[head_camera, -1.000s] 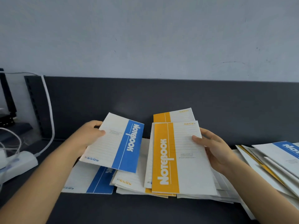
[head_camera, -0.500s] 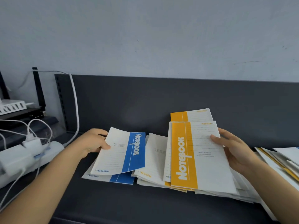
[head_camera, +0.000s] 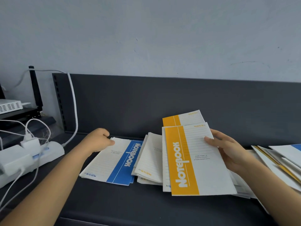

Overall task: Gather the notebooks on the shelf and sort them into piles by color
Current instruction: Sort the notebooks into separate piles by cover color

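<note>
**Hands sort blue and yellow notebooks on a dark shelf (head_camera: 130, 207)**

At centre left, the blurred left hand (head_camera: 97, 141) pinches the top corner of a blue notebook (head_camera: 117, 162) that lies flat on another blue one. Its thumb is on the cover and its fingers are curled behind the edge. At centre right, the right hand (head_camera: 228, 154) grips a raised fan of notebooks, thumb across the front yellow notebook (head_camera: 195, 160). The fan hides part of a white-and-yellow pile (head_camera: 151, 157) lying between it and the blue ones. A loose heap (head_camera: 283, 162) of mixed notebooks runs off the right edge. Just left of the blue pair sit a white power strip (head_camera: 53, 150) and tangled cables (head_camera: 75, 111). A white router (head_camera: 9, 106) stands at far left, below the grey wall (head_camera: 146, 30).
</note>
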